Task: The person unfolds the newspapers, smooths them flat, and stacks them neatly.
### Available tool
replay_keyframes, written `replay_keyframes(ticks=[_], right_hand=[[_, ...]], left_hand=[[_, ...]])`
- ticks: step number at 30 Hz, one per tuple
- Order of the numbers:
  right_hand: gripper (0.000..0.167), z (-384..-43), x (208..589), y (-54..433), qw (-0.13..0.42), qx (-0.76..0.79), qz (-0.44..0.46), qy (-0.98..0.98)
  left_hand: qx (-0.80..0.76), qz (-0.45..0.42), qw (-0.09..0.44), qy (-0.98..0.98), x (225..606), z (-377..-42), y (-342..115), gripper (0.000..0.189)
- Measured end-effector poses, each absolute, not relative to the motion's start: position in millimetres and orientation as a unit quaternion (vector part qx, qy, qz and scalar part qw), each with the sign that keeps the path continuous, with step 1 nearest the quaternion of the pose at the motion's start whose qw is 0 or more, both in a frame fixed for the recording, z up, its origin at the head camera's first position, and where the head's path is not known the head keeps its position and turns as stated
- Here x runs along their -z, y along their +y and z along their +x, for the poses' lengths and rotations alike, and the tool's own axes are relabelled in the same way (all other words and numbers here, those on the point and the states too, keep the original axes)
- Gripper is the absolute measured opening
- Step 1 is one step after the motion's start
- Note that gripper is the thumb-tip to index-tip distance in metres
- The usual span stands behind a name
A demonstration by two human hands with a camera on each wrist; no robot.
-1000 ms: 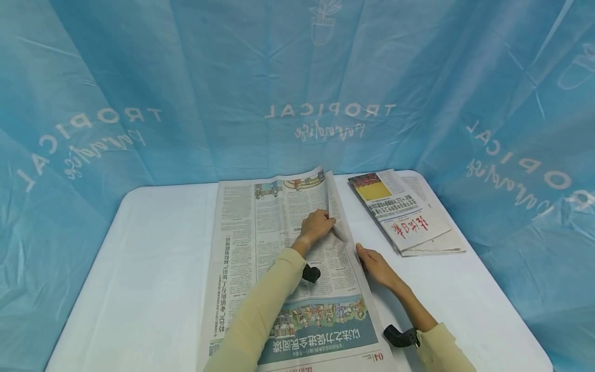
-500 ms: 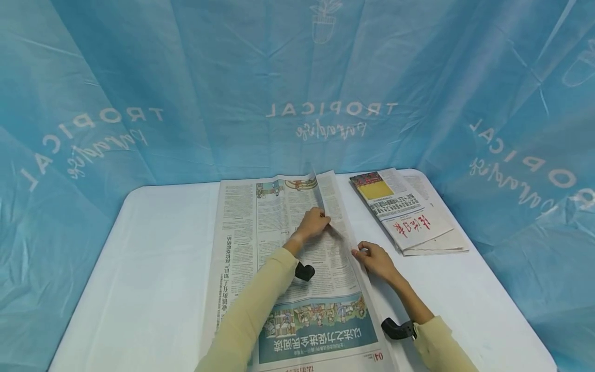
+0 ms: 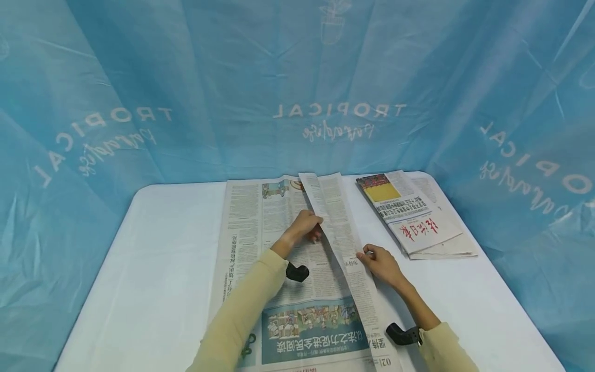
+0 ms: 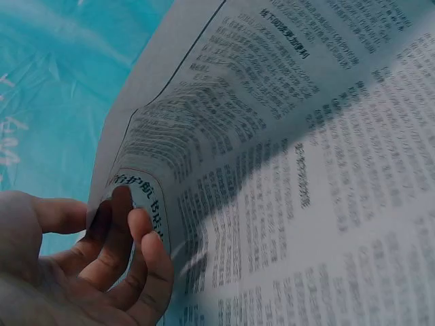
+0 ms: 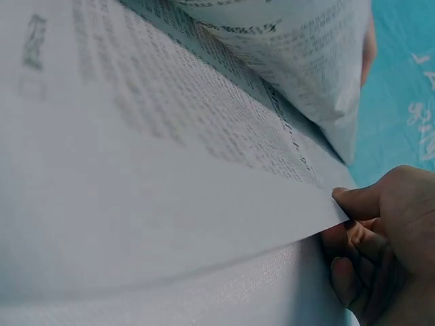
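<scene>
A large newspaper (image 3: 241,217) lies spread on the table, its print upside down in the head view. My left hand (image 3: 303,225) pinches the free edge of the top page (image 3: 341,237), which is raised and bends over to the left. In the left wrist view, thumb and fingers of the left hand (image 4: 102,251) meet at that page's margin. My right hand (image 3: 380,263) is at the newspaper's right edge. Seen from the right wrist, the right hand (image 5: 391,238) pinches the edge of a lower sheet (image 5: 170,217) between thumb and fingers, slightly off the table.
Folded newspapers (image 3: 413,217) lie stacked at the table's back right, beside the spread one. The white table (image 3: 153,268) extends to the left. A blue printed curtain (image 3: 232,103) hangs behind and at both sides. Each wrist wears a black camera mount (image 3: 297,273).
My left hand has drawn the page's right edge leftward, and more of the page's underside now shows along the right. The right hand stays near the right edge, its fingers more bent than before.
</scene>
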State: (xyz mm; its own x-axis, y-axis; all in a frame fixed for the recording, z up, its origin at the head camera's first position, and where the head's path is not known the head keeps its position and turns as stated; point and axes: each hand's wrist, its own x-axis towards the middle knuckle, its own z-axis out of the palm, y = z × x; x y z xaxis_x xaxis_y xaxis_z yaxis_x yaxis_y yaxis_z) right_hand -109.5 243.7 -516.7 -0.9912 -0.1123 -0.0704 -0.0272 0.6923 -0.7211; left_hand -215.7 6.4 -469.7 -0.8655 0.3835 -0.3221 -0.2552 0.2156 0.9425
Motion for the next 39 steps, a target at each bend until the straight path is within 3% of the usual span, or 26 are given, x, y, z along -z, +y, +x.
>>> replay_keyframes(ticks=[7,15,23,34,39], right_hand=[[0.024,-111,518,240,0.064,0.384,-0.036,0.92],[0.024,-112,520,234,0.04,0.368,-0.035,0.928],[0.023,-110,524,235,0.054,0.362,-0.03,0.93],[0.024,-125,511,249,0.105,0.373,-0.054,0.92],[0.029,-125,504,248,0.087,0.316,-0.066,0.943]], left_hand=[[-0.578,0.035,0.22,0.785,472,-208,-16,0.028],[-0.527,0.068,0.117,0.839,479,-203,-37,0.025],[-0.548,0.065,0.116,0.825,481,-200,-69,0.03],[-0.461,0.039,0.096,0.881,482,-195,-129,0.022],[-0.425,0.035,0.066,0.902,484,-188,-150,0.026]])
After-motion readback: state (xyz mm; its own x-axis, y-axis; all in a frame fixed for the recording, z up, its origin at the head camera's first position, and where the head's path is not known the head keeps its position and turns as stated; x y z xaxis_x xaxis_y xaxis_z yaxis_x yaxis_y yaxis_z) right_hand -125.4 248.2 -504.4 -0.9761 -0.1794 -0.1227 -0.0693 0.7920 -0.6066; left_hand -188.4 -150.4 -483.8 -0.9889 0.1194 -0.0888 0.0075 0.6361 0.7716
